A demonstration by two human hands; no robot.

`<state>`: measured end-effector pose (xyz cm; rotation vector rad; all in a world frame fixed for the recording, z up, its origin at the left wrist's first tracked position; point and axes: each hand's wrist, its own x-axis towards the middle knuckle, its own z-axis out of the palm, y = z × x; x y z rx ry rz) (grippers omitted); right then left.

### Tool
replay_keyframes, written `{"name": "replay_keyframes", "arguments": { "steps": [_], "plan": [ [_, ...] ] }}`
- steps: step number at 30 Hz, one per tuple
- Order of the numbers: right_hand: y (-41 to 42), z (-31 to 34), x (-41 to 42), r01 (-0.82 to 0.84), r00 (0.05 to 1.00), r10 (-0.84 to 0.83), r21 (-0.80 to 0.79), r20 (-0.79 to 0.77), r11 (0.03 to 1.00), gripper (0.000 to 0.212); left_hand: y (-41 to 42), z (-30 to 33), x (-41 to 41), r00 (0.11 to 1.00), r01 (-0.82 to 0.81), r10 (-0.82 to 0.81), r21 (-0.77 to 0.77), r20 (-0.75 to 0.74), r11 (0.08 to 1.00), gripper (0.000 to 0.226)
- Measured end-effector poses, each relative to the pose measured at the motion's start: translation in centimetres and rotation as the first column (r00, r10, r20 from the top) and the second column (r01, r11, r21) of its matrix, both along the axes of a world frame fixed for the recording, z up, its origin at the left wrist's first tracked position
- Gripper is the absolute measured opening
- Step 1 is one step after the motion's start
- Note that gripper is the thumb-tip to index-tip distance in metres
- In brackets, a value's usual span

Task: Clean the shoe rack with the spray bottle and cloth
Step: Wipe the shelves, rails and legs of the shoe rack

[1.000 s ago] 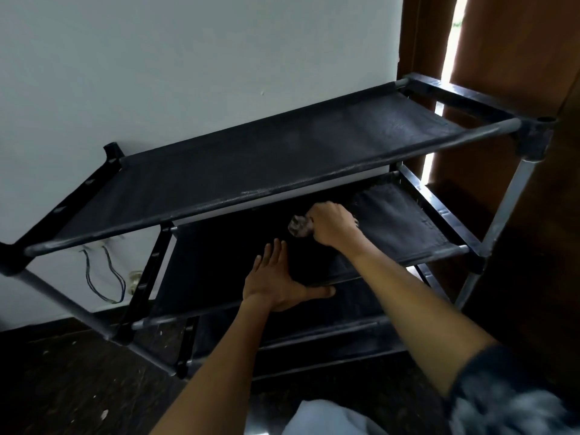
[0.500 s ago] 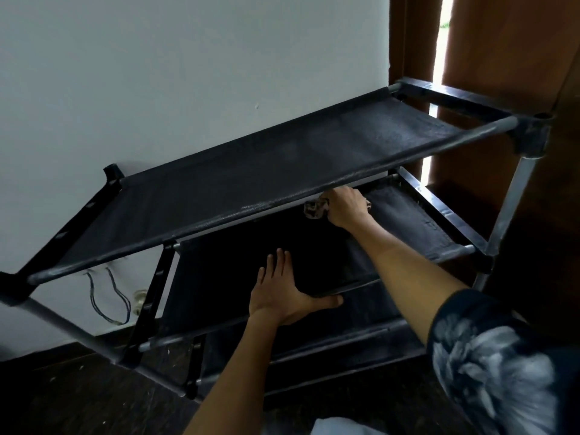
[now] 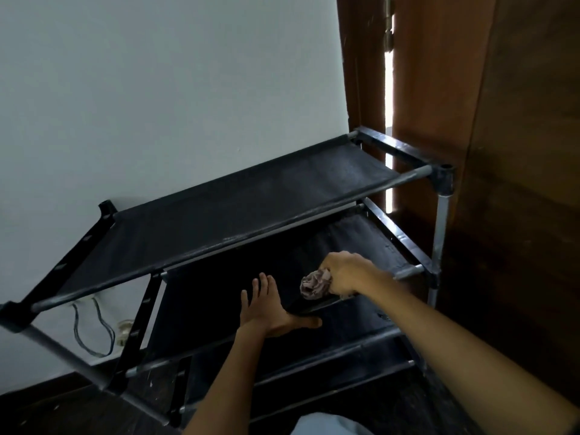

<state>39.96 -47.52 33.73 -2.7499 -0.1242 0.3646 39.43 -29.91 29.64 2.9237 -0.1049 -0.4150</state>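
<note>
A: What is seen at the centre of the frame?

B: A black fabric-shelved shoe rack with grey metal tubes (image 3: 251,196) is seen tilted against a pale wall. A crumpled greyish-pink cloth (image 3: 315,284) is clenched in the right hand (image 3: 348,273) and pressed at the front edge of the second shelf, right of centre.

A: And the left hand (image 3: 266,312)?

B: It is laid flat on the same shelf, fingers straight and together, thumb hooked along the front rail; nothing is grasped by it.

A: How much room is left around the edges?

B: Open dark fabric is left between the two hands and toward the shelf's rear. The top shelf's front rail lies just above the right hand. At the right of the frame a brown wooden door (image 3: 470,120) stands just beside the rack's corner post. Loose wires (image 3: 91,328) are seen at lower left, against the wall.
</note>
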Motion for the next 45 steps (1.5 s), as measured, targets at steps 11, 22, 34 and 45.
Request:
{"name": "replay_keyframes", "arguments": {
  "steps": [11,22,34,45],
  "plan": [
    [-1.9,-3.3,8.5,0.211,0.865,-0.218,0.067,0.453,0.975,0.035,-3.7,-2.4,1.9,0.989,0.11,-0.102,-0.067,0.11,0.992,0.139],
    [-3.9,-0.9,0.5,0.01,0.997,-0.005,-0.069,0.072,0.998,0.023,-4.0,-2.5,1.8,0.988,0.097,-0.086,-0.086,0.128,0.992,0.142],
    [-1.7,-3.5,8.7,0.039,0.895,-0.019,-0.035,0.446,0.999,0.035,-4.2,-2.2,1.8,0.988,0.075,-0.062,-0.086,0.142,0.993,0.139],
    [-4.8,-0.1,6.2,0.342,0.928,-0.292,-0.218,0.229,0.914,0.034,-4.0,-2.3,1.7,0.991,0.079,-0.072,-0.062,0.111,0.995,0.14]
  ]
}}
